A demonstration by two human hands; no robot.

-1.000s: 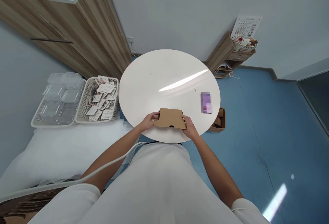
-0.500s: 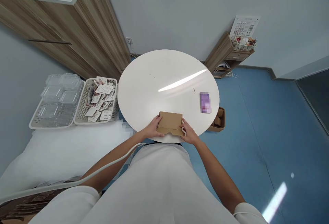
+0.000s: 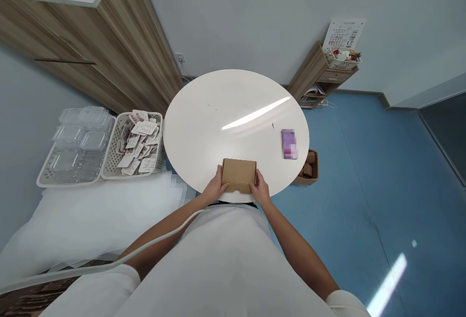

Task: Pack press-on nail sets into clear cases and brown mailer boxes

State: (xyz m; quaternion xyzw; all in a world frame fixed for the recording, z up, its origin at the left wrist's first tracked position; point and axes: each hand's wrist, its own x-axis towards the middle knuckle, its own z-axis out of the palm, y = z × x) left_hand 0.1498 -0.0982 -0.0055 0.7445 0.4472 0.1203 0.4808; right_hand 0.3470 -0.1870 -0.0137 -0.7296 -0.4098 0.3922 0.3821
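Observation:
A closed brown cardboard box [image 3: 239,173] is at the near edge of the round white table [image 3: 204,108]. My left hand [image 3: 214,187] grips its left side, with the thumb on the near left corner. On the opposite side, my right hand [image 3: 260,190] holds the box with its thumb on the near right corner and its fingers along the side. Toward the table's right edge lies a purple item [image 3: 289,144], blurred by pixels. A small dark mark or object [image 3: 273,126] shows just left of it.
Left of the table stand a white basket of printed cards [image 3: 160,159] and a basket of clear plastic boxes [image 3: 45,176], above white sheets [image 3: 109,215]. A carton of small brown boxes [image 3: 313,174] is on the floor at right. Behind is a small wooden cabinet [image 3: 309,72].
My left fingers have moved up along the box's left side. My right hand has shifted its hold, its thumb now on the near right part. The view has shifted slightly.

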